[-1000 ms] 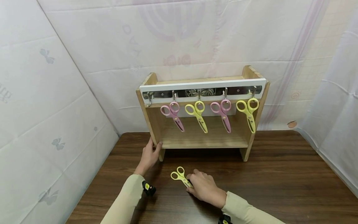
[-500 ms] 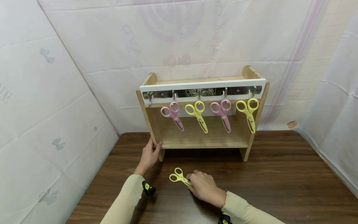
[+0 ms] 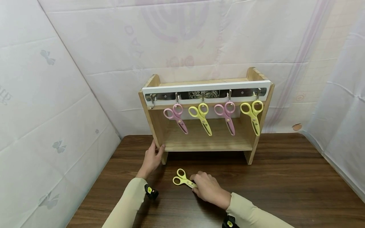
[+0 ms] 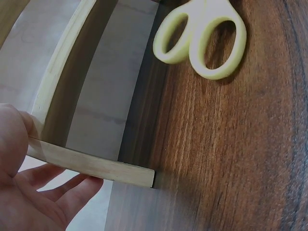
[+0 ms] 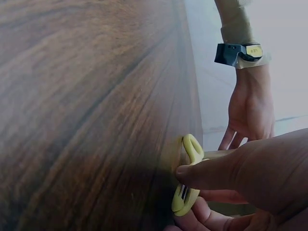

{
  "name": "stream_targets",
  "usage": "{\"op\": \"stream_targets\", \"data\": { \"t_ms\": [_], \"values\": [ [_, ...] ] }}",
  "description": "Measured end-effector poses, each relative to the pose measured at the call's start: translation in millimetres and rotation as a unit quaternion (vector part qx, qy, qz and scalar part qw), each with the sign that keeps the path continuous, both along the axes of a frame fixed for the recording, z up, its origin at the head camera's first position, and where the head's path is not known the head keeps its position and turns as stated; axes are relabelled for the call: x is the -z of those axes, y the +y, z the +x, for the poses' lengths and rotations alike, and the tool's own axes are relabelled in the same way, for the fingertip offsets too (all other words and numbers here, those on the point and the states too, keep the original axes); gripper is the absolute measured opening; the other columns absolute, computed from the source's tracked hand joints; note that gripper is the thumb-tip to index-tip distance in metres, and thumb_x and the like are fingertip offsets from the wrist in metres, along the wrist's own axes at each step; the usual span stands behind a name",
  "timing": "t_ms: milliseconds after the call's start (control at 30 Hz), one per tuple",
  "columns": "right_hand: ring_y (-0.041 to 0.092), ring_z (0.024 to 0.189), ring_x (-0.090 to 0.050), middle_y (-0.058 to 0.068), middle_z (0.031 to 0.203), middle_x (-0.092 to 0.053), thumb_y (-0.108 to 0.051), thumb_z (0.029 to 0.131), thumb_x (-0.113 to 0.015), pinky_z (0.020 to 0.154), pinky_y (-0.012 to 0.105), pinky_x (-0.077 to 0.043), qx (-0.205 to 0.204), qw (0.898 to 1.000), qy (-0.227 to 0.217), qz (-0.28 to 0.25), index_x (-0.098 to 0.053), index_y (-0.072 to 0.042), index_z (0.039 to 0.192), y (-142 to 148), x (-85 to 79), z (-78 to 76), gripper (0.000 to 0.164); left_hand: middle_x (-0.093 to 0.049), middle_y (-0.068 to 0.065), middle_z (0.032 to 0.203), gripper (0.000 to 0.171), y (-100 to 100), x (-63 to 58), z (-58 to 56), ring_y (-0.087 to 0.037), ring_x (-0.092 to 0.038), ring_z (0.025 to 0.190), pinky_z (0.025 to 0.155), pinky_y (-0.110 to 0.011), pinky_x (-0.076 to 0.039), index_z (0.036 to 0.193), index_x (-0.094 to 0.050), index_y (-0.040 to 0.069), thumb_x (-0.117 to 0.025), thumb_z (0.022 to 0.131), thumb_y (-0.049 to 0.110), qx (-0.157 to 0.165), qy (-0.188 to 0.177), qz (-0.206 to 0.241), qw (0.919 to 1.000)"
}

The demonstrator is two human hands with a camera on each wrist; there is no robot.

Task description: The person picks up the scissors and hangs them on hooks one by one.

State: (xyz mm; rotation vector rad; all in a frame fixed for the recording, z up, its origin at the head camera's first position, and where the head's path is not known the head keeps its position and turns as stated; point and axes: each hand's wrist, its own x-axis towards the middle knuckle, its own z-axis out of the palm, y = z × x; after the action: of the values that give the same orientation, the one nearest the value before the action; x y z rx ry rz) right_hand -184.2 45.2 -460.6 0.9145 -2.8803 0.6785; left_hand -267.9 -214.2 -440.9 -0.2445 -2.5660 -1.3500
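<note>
Low over the table in the head view, my right hand pinches yellow scissors by the blade end. The two finger loops point left toward the shelf's near leg. In the right wrist view the thumb lies on one face of the scissors, and fingers are behind them. My left hand grips the lower left side panel of a small wooden shelf. The left wrist view shows the thumb inside and the fingers outside that panel.
A metal hook rail runs along the shelf's white top board. Pink scissors and yellow scissors hang there, then pink scissors and yellow scissors. The leftmost hook is beside them. Sheet-covered walls surround the wooden table.
The finger loops of the held scissors have shifted slightly left and turned a little in my right hand. My left hand has stayed on the shelf panel.
</note>
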Motion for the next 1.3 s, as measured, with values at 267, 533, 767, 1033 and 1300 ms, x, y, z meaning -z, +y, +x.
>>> {"op": "stream_targets", "data": {
  "t_ms": [267,533,767,1033,1300],
  "values": [
    [0.008,0.058,-0.049,-0.005,0.076,-0.055,-0.006,0.083,-0.086,0.045,0.024,-0.041,-0.002,1.000,0.006,-0.022,-0.074,-0.015,0.091,3.5,-1.5,-3.9,0.017,-0.052,-0.028,0.146,0.054,0.5,-0.8,0.0,-0.045,-0.058,0.126,0.091,-0.056,-0.058,0.160,-0.030,0.011,-0.049,0.111,0.025,0.004,0.004,0.000,1.0000],
    [0.007,0.054,-0.047,-0.007,0.076,-0.061,-0.011,0.086,-0.084,0.040,0.026,-0.038,0.019,1.000,0.019,-0.018,-0.073,-0.019,0.087,5.5,1.9,-7.7,0.014,-0.053,-0.028,0.144,0.053,0.6,-0.6,-0.7,-0.044,-0.059,0.125,0.090,-0.055,-0.058,0.159,-0.032,0.010,-0.049,0.111,0.025,0.001,0.003,-0.004,1.0000],
    [0.006,0.053,-0.045,-0.008,0.074,-0.059,-0.012,0.086,-0.084,0.039,0.025,-0.036,0.017,0.999,0.028,-0.010,-0.070,-0.019,0.086,6.5,6.1,-6.9,0.016,-0.053,-0.027,0.145,0.053,1.3,0.0,-1.5,-0.044,-0.058,0.127,0.093,-0.056,-0.057,0.159,-0.032,0.011,-0.049,0.111,0.025,0.000,0.002,-0.003,1.0000],
    [0.006,0.053,-0.047,-0.008,0.073,-0.059,-0.013,0.085,-0.085,0.040,0.025,-0.036,0.017,0.999,0.041,-0.008,-0.069,-0.020,0.085,7.4,9.4,-8.0,0.018,-0.053,-0.029,0.144,0.054,1.6,1.3,-1.9,-0.045,-0.058,0.127,0.092,-0.056,-0.057,0.159,-0.032,0.008,-0.050,0.111,0.025,-0.002,0.008,-0.004,1.0000],
    [0.007,0.055,-0.049,-0.004,0.078,-0.063,-0.010,0.085,-0.085,0.040,0.023,-0.035,0.008,0.999,0.051,-0.006,-0.072,-0.017,0.089,12.8,-4.2,-12.6,0.016,-0.054,-0.028,0.144,0.052,1.5,-1.2,0.6,-0.045,-0.059,0.126,0.091,-0.056,-0.058,0.158,-0.033,0.009,-0.050,0.111,0.024,-0.004,0.000,0.002,1.0000]
  ]
}}
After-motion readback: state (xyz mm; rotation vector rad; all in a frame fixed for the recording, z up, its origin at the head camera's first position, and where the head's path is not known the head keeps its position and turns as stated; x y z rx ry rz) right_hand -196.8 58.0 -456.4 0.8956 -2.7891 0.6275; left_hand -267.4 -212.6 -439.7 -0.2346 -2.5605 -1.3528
